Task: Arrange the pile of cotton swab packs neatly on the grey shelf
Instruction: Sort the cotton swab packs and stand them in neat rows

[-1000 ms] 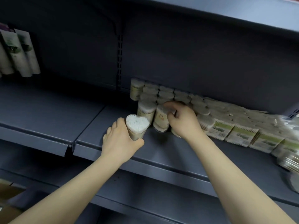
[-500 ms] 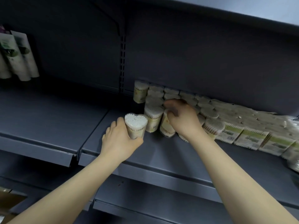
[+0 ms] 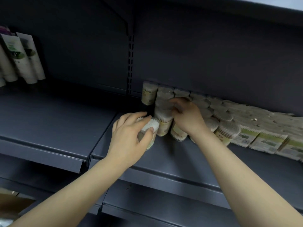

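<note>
Head view, only one on offer. Left hand (image 3: 131, 135) wrapped round a clear pack (image 3: 150, 131) of white-tipped swabs, thumb across the front, fingers (image 3: 139, 114) over the top; pack low over, perhaps already on, the grey shelf (image 3: 172, 154), touching or just short of the front pack of the standing row (image 3: 164, 112). Right hand (image 3: 186, 117) reaching over that row, fingers curled against the packs near the back; whether gripping one or merely steadying, cannot tell, since the fingertips blur into the packs.

Risks, as a judgement: held pack pressed in at a slant, tipping the neighbour (image 3: 164, 125), already leaning forward a little. Tilted pack (image 3: 178, 133) beneath the right wrist knocked flat by a careless forearm. Tall narrow packs packed close, so one nudge likely to run down the row like dominoes. Front pack set too near the shelf lip, sliding off.

Look of the goods: tubs tall and see-through, tops dense with cotton tips, pale labels round the middle; several rows upright against the back wall, left end fairly tidy. Further right, flat bagged packs (image 3: 267, 141) with green labels, lying overlapped and sloping, not yet straightened. Tubes (image 3: 23, 59) far left, well apart, of no concern here.
</note>
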A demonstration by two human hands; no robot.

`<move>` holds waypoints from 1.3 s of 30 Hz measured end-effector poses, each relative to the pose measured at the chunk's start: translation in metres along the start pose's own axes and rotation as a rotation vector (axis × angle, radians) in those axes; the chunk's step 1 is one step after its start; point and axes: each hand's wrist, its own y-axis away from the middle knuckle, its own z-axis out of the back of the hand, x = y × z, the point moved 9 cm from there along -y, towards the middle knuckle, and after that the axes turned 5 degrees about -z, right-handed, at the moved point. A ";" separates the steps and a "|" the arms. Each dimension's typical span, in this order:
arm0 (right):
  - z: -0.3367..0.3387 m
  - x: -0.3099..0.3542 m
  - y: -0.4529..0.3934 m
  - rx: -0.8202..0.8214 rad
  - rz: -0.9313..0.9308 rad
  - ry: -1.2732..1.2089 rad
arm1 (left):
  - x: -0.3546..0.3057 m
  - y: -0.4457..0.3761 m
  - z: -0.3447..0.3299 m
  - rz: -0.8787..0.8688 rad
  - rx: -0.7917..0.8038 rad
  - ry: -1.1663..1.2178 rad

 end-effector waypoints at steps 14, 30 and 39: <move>-0.011 0.010 -0.018 0.097 -0.028 0.052 | 0.026 -0.021 -0.008 0.116 -0.049 0.158; -0.022 0.018 -0.039 0.156 -0.074 0.144 | 0.049 -0.075 -0.021 0.022 -0.085 0.197; -0.027 0.017 -0.053 0.162 -0.095 0.151 | 0.065 -0.100 -0.046 0.102 0.032 0.197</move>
